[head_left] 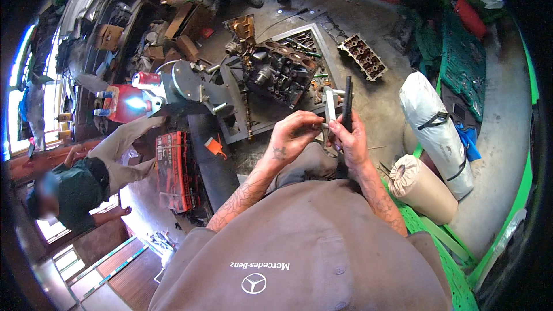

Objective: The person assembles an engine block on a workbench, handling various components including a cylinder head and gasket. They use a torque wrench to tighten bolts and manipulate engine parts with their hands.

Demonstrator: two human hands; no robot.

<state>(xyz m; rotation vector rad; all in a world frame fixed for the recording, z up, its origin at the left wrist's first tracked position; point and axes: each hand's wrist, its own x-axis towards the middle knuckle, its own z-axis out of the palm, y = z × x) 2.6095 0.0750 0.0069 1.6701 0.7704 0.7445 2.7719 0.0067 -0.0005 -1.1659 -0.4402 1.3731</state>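
My right hand (pixel 352 141) is closed round a slim black bar-like thing (pixel 348 101) that stands up from its fingers. Close beside the bar, a flat pale piece (pixel 330 105) rises between my two hands; its exact kind does not show. My left hand (pixel 295 133) is closed in a pinch at the lower end of this pale piece, and what its fingertips hold is too small to make out. Beyond my hands, a dark engine block (pixel 280 75) with several round bores rests on a grey metal frame (pixel 233 132). To its right lies a cylinder head (pixel 363 57).
At left stand a grey vise (pixel 193 86), a red can (pixel 146 79) and a red case (pixel 175 171); another person (pixel 78 190) is nearby. An orange scraper-like tool (pixel 216 147) lies near the frame. Right are a beige roll (pixel 426 187), a long white bag (pixel 436 135) and a green tool tray (pixel 464 69).
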